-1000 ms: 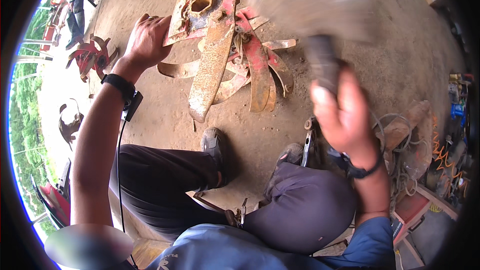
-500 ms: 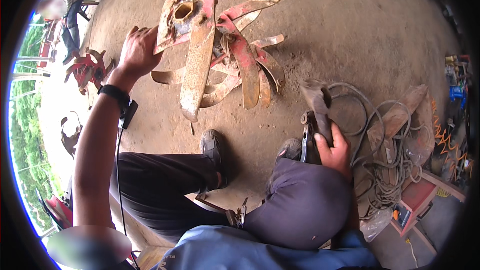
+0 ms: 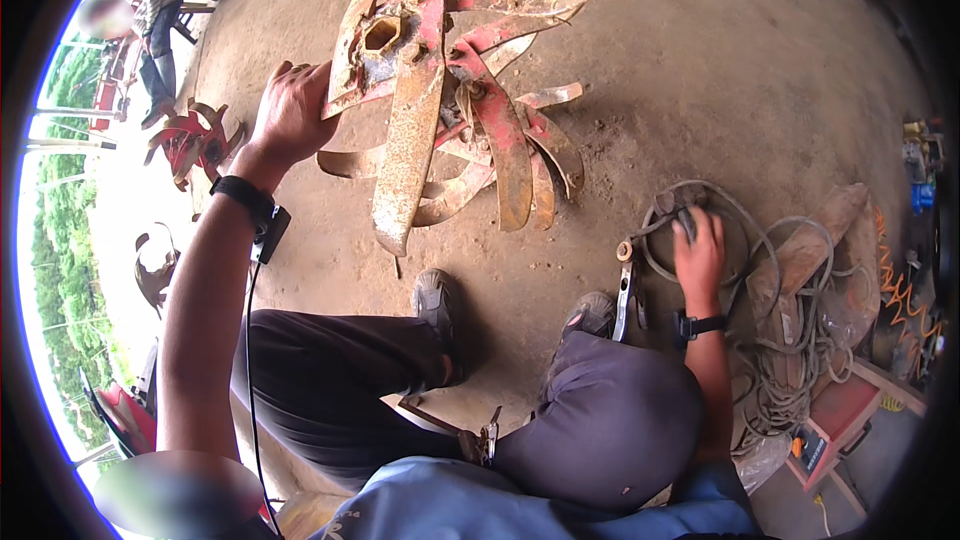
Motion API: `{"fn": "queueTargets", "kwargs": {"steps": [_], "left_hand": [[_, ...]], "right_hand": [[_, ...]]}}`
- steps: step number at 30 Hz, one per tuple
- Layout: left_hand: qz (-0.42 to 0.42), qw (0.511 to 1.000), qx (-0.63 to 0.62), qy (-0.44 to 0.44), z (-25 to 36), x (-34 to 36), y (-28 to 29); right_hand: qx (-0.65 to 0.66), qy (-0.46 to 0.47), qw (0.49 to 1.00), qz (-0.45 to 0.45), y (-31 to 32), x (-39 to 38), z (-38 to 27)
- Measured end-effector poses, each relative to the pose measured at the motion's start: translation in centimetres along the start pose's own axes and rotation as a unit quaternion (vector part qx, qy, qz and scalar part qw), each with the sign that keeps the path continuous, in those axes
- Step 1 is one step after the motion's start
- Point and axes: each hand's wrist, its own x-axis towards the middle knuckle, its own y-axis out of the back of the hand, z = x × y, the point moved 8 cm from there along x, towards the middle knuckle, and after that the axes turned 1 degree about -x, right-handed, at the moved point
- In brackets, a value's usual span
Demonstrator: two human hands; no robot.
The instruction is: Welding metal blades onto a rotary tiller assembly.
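Shifting the dark tool [image 3: 681, 200] toward the floor's [image 3: 770, 90] right edge in curled right hand [image 3: 703, 254] — leaving the bladed rotor [image 3: 410, 130] clasped by left hand [image 3: 292, 112] alone.

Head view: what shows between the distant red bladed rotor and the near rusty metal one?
The left hand, holding the near rotor, in the head view.

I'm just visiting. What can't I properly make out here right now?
All in the head view:
Dark tool: partly covered by the right hand, so its full shape and how firmly it's held are unclear.
Left hand: fingertips out of sight, behind the bladed metal piece's edge or the hand itself.
Right elbow: hidden behind the right knee.
Clutter near the right rim: too small and dark to identify.
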Motion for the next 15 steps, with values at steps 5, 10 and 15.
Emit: {"fn": "queueTargets", "kwargs": {"steps": [5,10,15], "left_hand": [[0.0,1.0,0.015,-0.008,0.2,0.7,0.2],[-0.044,0.999,0.016,0.021,-0.2,1.2,-0.4],[-0.012,1.0,0.003,-0.001,0.1,1.6,0.0]], "right_hand": [[0.17,0.291,0.942,-0.013,-0.1,6.8,-23.7],[0.119,0.357,0.926,-0.041,-4.2,10.2,-33.2],[0.241,0.232,0.938,-0.086,-4.3,13.6,-29.8]]}}
